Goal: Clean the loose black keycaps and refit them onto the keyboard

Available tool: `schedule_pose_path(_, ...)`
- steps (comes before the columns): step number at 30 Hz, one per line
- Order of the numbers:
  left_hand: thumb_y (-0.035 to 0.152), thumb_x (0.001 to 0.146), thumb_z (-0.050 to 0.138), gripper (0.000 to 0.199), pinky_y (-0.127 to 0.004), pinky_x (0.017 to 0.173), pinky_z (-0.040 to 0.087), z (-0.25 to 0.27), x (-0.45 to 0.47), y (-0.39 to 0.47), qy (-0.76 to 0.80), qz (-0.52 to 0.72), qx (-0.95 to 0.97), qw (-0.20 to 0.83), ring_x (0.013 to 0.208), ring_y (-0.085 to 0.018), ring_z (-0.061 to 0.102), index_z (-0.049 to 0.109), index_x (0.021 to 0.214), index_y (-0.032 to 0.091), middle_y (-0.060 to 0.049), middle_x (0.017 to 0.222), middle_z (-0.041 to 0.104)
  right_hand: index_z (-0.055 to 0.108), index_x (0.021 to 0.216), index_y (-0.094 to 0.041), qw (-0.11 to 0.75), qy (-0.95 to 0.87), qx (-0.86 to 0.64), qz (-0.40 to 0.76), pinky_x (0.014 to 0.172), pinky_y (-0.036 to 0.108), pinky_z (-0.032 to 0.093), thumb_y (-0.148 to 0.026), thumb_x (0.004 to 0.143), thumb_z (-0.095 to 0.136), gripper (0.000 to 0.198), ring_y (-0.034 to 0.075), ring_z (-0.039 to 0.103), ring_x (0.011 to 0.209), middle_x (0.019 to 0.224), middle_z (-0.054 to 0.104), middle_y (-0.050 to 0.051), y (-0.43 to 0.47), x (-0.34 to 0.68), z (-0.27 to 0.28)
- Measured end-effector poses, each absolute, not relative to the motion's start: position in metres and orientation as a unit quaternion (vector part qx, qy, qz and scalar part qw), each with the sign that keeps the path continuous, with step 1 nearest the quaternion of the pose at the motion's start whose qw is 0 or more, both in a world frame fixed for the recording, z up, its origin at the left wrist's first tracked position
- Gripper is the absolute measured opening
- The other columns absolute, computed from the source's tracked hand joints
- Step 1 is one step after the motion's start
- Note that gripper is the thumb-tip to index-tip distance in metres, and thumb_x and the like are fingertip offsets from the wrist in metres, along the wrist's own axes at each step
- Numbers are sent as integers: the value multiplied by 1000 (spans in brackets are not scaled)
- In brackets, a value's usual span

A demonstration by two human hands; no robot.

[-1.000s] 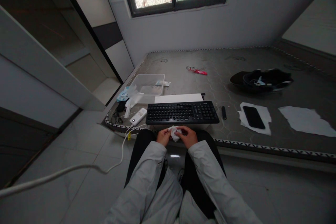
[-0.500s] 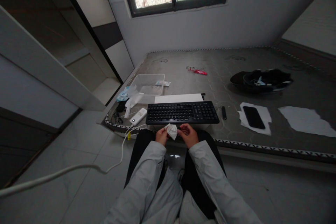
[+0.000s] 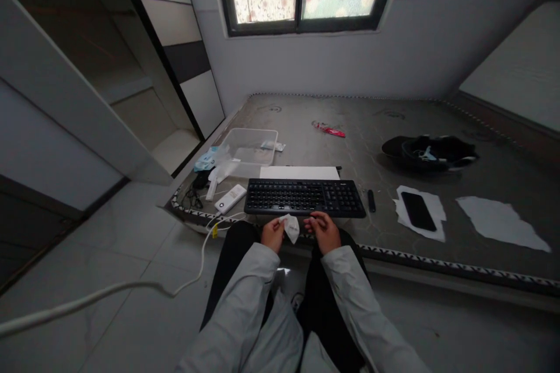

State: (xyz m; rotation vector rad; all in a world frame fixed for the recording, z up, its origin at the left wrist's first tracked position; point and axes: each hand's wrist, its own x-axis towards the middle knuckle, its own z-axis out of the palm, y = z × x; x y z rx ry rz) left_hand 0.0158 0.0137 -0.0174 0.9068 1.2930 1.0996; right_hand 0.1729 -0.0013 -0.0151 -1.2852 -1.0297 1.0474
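Observation:
A crumpled white tissue (image 3: 291, 228) is pinched between the thumb and fingers of my left hand (image 3: 272, 236), just in front of the keyboard's near edge. To its right, my right hand (image 3: 326, 234) has its fingertips drawn together, apart from the tissue; whatever they hold, if anything, is too small to make out. Both hands are above my lap. The black keyboard (image 3: 304, 198) lies flat beyond them, at the edge of the grey mattress (image 3: 350, 154). A white sheet or board (image 3: 300, 172) shows behind the keyboard.
Left of the keyboard are a white power bank-like device (image 3: 230, 199) with cables, a clear plastic tub (image 3: 251, 164) and a blue mask (image 3: 205, 159). To the right lie a small black stick (image 3: 371, 201), a phone (image 3: 419, 211) on paper, another paper piece (image 3: 503, 221) and a black cap (image 3: 429, 152).
My right hand has drawn away from the tissue, leaving a gap. The tissue now hangs from my left hand alone. The whole view has tilted slightly upward.

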Motion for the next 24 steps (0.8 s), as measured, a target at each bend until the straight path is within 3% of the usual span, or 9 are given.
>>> schedule_pose_path(5,32,67,62,25,-22,56,44,-16,17,8,530,478,424,557,66,-17,62,69,84,15,-6,75,71,52,95,-17,523,-466,-576,420,57,31,52,-50,70,56,42,19,65,64,78,69,7,15,198,-9)
schedule_pose_path(9,30,69,60,23,-26,66,46,-12,11,8,523,479,442,550,79,-21,63,68,85,16,-8,86,71,65,85,-20,450,-551,-642,287,69,33,49,-50,65,61,36,22,64,76,83,69,7,39,222,7)
schedule_pose_path(12,29,71,59,23,-27,70,46,-11,6,10,519,478,453,544,82,-21,63,68,87,16,-8,87,70,69,84,-21,384,-585,-674,237,69,32,48,-47,64,62,33,21,63,74,79,70,5,63,235,18)
schedule_pose_path(16,30,72,58,22,-28,72,46,-13,1,13,519,482,456,539,82,-21,63,68,85,16,-8,86,70,69,85,-20,317,-620,-671,255,61,30,47,-43,66,62,31,18,62,61,71,70,3,100,242,23)
schedule_pose_path(24,31,72,58,21,-26,70,45,-14,-1,15,504,490,459,544,81,-21,63,68,84,18,-7,84,71,71,77,-22,225,-676,-661,236,68,30,46,-39,62,66,23,19,64,71,72,71,3,148,236,23)
